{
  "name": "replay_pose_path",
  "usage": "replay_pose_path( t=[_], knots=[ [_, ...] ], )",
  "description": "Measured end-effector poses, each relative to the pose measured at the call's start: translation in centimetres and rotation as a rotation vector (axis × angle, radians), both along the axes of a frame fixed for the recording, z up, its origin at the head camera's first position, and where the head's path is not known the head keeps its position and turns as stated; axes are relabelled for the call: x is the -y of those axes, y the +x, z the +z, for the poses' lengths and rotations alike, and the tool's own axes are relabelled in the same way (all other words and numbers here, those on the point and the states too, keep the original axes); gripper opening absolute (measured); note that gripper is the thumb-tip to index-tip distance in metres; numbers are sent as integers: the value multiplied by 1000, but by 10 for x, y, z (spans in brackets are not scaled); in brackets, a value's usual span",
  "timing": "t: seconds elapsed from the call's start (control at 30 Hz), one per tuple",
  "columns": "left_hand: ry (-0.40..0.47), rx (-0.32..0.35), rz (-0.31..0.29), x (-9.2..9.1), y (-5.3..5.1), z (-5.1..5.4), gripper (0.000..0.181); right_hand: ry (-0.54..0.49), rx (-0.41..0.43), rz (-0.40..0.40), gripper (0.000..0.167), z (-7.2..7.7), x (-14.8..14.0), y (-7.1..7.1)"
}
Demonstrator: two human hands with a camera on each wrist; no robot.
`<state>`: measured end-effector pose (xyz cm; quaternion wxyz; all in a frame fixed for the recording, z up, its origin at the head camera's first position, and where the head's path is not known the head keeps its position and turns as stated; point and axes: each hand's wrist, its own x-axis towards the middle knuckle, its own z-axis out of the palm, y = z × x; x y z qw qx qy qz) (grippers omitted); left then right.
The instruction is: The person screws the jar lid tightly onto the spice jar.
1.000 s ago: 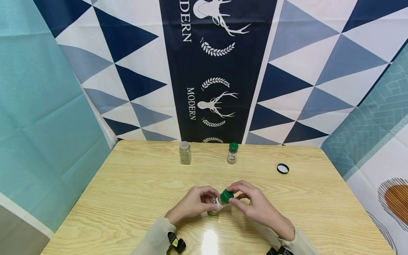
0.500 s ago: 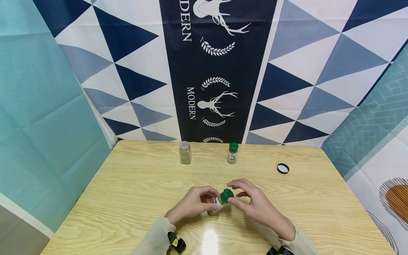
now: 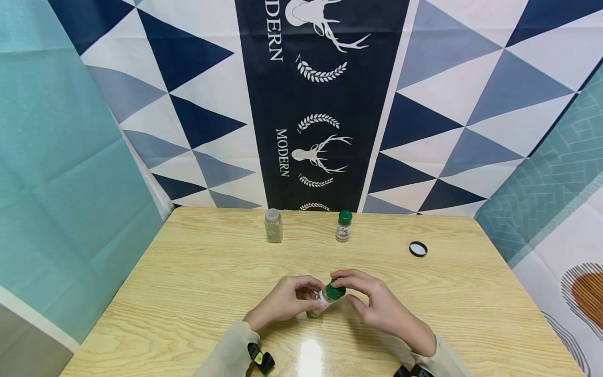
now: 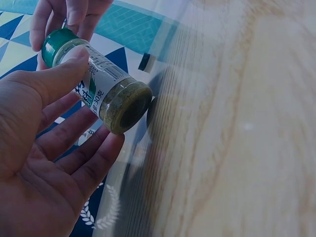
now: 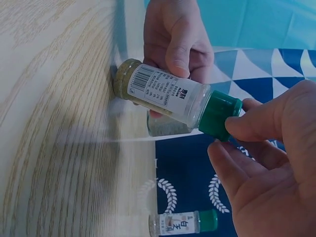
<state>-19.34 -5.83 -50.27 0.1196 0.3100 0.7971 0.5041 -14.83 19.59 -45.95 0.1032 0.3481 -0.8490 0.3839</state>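
A small clear spice jar [image 5: 163, 94] with a white label, greenish-brown contents and a green cap [image 5: 219, 116] leans over the table, its cap towards the right. My left hand [image 3: 287, 301] grips the jar's body, thumb on the label side and fingers behind it. My right hand [image 3: 372, 298] is at the cap, with curled thumb and forefinger on either side of it. In the left wrist view the jar's base [image 4: 129, 111] faces the camera, and the right fingers are partly hidden behind the cap.
At the back of the wooden table [image 3: 212, 272] stand a clear square jar with a grey lid [image 3: 274, 226] and another green-capped spice jar [image 3: 344, 226]. A black-rimmed round lid [image 3: 418, 249] lies at the right. Patterned cloth [image 3: 320, 104] hangs behind the table.
My right forefinger lifted off the green cap half a second ago and is now back over its top, while the thumb has shifted away towards me. The left hand and jar stay put.
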Motion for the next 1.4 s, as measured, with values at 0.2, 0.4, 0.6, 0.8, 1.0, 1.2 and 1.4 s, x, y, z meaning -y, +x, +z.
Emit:
replay_pose_path(
  t=[0.2, 0.4, 0.6, 0.8, 1.0, 1.2, 1.4],
  knots=[
    [17, -2, 1, 0, -1, -1, 29, -52, 92, 35, 44, 2, 0, 1],
    [50, 33, -9, 1, -1, -1, 28, -70, 115, 16, 40, 3, 1, 1],
    [84, 58, -33, 2, -2, 0, 31, -100, 120, 14, 38, 1, 1, -1],
    [56, 38, -23, 2, -1, 0, 34, -106, 140, 13, 39, 1, 0, -1],
    [9, -12, 17, 1, -1, 1, 33, -108, 158, 3, 38, 1, 0, -1],
    [5, -22, 22, 1, -2, 1, 32, -119, 166, -7, 35, 0, 0, -2],
    [-4, -26, 21, 1, -2, 0, 31, -100, 165, -45, 30, -2, -1, -3]
  ],
)
